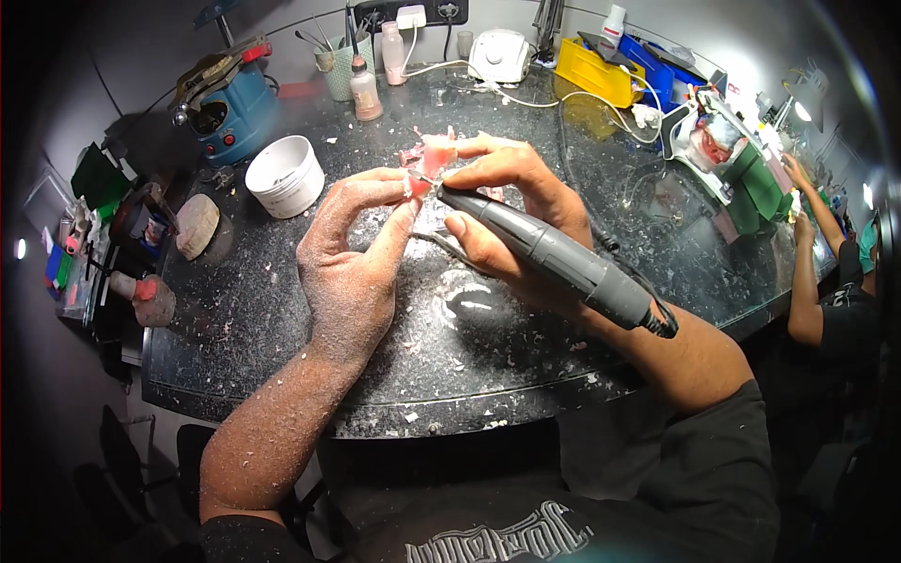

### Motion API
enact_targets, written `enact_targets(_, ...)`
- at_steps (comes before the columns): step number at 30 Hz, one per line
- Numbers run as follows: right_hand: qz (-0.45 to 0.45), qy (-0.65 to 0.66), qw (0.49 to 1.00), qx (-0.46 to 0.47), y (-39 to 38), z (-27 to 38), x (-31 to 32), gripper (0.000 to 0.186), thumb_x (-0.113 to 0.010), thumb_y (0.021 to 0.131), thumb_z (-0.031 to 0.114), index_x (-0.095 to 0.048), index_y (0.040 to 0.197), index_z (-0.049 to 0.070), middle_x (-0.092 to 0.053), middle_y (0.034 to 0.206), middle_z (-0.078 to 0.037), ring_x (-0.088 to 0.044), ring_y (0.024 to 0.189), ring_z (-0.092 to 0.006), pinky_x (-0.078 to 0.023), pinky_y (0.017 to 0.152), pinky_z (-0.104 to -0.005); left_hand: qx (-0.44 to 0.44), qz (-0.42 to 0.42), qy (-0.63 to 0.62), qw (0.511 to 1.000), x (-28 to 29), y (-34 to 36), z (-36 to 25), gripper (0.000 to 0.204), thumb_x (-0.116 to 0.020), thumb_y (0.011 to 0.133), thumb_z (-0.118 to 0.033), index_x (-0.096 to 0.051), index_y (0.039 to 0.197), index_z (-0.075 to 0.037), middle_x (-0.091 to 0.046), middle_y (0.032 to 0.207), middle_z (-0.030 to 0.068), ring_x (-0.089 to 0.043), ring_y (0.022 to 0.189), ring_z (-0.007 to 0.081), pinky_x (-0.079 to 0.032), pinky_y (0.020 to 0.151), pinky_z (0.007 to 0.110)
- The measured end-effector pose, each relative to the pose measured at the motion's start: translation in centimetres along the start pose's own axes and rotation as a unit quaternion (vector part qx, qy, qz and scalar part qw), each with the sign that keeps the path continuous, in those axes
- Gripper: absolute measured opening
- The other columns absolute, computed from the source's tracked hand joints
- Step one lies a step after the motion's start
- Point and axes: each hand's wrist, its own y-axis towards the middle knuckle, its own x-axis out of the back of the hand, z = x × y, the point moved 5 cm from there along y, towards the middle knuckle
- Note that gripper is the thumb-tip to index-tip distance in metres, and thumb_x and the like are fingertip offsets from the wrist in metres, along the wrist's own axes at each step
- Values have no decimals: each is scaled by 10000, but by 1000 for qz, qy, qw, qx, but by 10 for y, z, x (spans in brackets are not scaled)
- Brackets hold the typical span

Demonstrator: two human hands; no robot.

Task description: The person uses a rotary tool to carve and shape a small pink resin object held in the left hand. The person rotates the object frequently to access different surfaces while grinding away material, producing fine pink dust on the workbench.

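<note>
Fingers of the left hand [352, 249] pinch a small pink acrylic piece [430, 159], thumb and forefinger pressed together on its lower edge and holding it up above the middle of the table [282, 319]. The right hand [507, 211] is wrapped around a grey rotary handpiece [554, 258], gripped like a pen, with its tip laid against the pink piece just where the left fingertips meet it; the right forefinger reaches over the top of the piece to steady it.

Judging by the pale dust coating the left hand and forearm and the shavings strewn over the dark tabletop, a good deal of grinding looks done, yet the tool on the piece suggests the trimming is not finished. The piece itself is glossy pink, irregular, with small jagged projections along its upper edge; finer detail is too small to tell.

Farther out stand a white round tub [284, 174], a blue machine [230, 103], a pink-filled bottle [365, 89] and a yellow bin [596, 70]. At the far right another person's arm [805, 281] works at the same table.
</note>
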Motion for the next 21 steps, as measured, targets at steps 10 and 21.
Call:
enact_targets(10, 6, 32, 998, -59, -2, -8, -2, 335, -840, 882, 104, -708, 1185, 51, -740, 1150, -101, -737, 1024, -198, -599, 886, -327, 54, 20, 2, 998, -3, 0, 7, 130, -749, 908, 30, -667, 998, -17, -637, 1044, 54, -679, 1013, 137, -542, 947, 282)
enact_targets(21, -17, 108, 985, -136, 18, -10, -10, 322, -744, 913, -4, -651, 1214, 61, -710, 1021, -54, -714, 973, -131, -587, 849, -271, 84, 33, -193, 977, -10, 3, 7, 220, -667, 970, 72, -603, 1157, -25, -669, 1165, 63, -657, 1129, 138, -521, 1038, 288)
